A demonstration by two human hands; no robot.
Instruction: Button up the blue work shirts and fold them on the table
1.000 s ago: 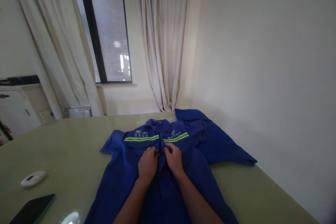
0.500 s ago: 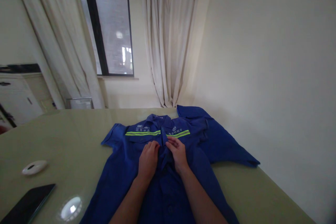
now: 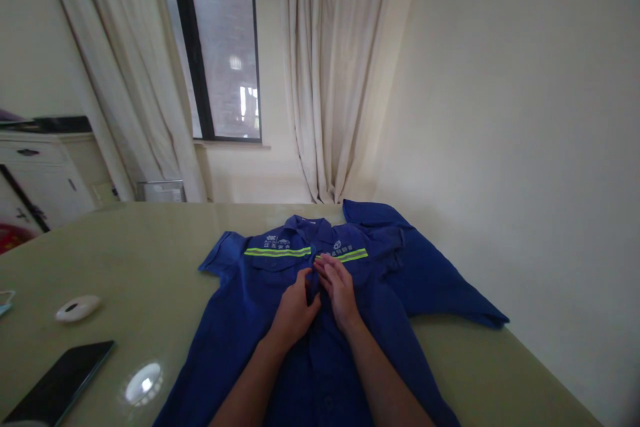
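Observation:
A blue work shirt (image 3: 240, 320) with yellow-green reflective stripes lies front up on the pale green table (image 3: 125, 267). My left hand (image 3: 295, 310) and my right hand (image 3: 340, 290) rest together on the shirt's front placket, just below the stripes. The left hand's fingers are curled and pinching the placket edge. The right hand's fingers are pressed on the fabric beside it, thumb toward the left hand. A second blue garment (image 3: 425, 273) lies spread to the right, partly under the shirt.
A black phone (image 3: 60, 380) and a small white oval device (image 3: 77, 307) lie on the table at the left. A wall runs close along the right side. Curtains (image 3: 330, 73), a window and a white cabinet (image 3: 40, 173) stand behind the table.
Both hands have slid a little up the placket toward the collar. The left hand has turned and now pinches the edge. The view has shifted slightly right.

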